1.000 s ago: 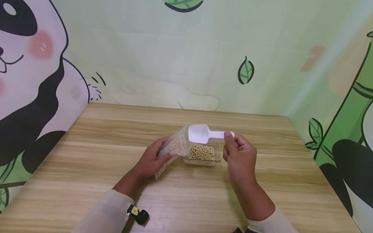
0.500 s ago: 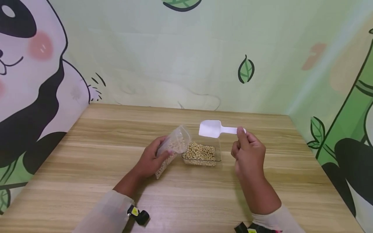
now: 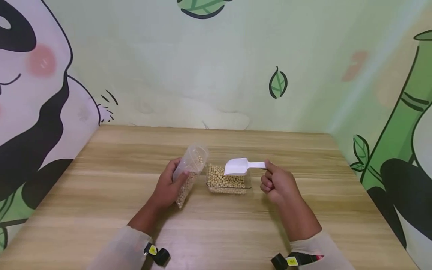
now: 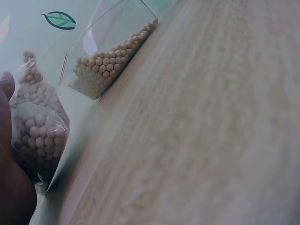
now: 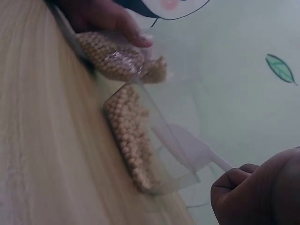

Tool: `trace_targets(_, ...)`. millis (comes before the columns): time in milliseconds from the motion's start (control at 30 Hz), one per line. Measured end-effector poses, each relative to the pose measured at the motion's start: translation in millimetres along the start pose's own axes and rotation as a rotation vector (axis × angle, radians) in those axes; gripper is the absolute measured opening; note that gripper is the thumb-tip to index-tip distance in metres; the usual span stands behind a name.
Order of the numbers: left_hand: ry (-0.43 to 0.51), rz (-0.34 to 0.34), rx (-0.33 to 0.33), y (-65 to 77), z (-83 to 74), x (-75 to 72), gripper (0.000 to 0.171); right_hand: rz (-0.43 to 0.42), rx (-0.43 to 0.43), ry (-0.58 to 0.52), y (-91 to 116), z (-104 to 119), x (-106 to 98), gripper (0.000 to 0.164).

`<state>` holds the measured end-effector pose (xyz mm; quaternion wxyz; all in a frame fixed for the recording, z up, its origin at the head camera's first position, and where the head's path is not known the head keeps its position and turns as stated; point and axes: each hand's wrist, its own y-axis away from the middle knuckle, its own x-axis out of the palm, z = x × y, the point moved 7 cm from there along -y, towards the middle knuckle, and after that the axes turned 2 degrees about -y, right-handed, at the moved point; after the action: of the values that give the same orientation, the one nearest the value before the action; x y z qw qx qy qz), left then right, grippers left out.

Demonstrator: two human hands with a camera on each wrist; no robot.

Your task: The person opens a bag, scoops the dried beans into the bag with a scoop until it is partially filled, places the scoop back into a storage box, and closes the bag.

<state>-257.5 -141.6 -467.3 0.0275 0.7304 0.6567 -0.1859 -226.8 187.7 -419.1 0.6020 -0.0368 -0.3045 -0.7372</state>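
Note:
A clear plastic bag (image 3: 189, 176), partly filled with round beige beans, leans to the right in my left hand (image 3: 168, 185), thumb across its front and fingers behind. Its lower end is at the tabletop. Right of it stands a clear rectangular container (image 3: 249, 185) holding beans (image 3: 219, 178) of the same kind. My right hand (image 3: 281, 183) pinches the handle of a white plastic scoop (image 3: 237, 167). The scoop's head is over the right part of the container, tip pointing left. In the right wrist view, the scoop (image 5: 183, 145) shows behind the container's clear wall.
The light wood table (image 3: 209, 232) spreads around the bag and container. A panda-and-leaf printed backdrop (image 3: 168, 75) stands behind the table's far edge and along the sides. Small black cameras (image 3: 158, 255) are strapped at both wrists.
The scoop first moved right and up, away from the bag's mouth, then back left and down over the container. The bag has tipped more upright and away from the container.

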Motion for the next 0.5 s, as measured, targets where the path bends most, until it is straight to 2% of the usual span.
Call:
trace_targets(100,0.073,-0.036,-0.039,3.0,0.4,-0.2,0.043,0.023,0.059,0.014,-5.7,-9.8,-1.5,0.035)
trace_targets(233,0.160,-0.076,-0.053,5.7,-4.3,5.5,0.041,0.028,0.090,0.017,-10.0,-16.7,-4.4,0.035)
trace_targets(500,0.178,-0.182,-0.055,17.9,-19.5,14.6,0.044,0.050,0.124,0.067,-17.4,-25.9,-4.7,0.031)
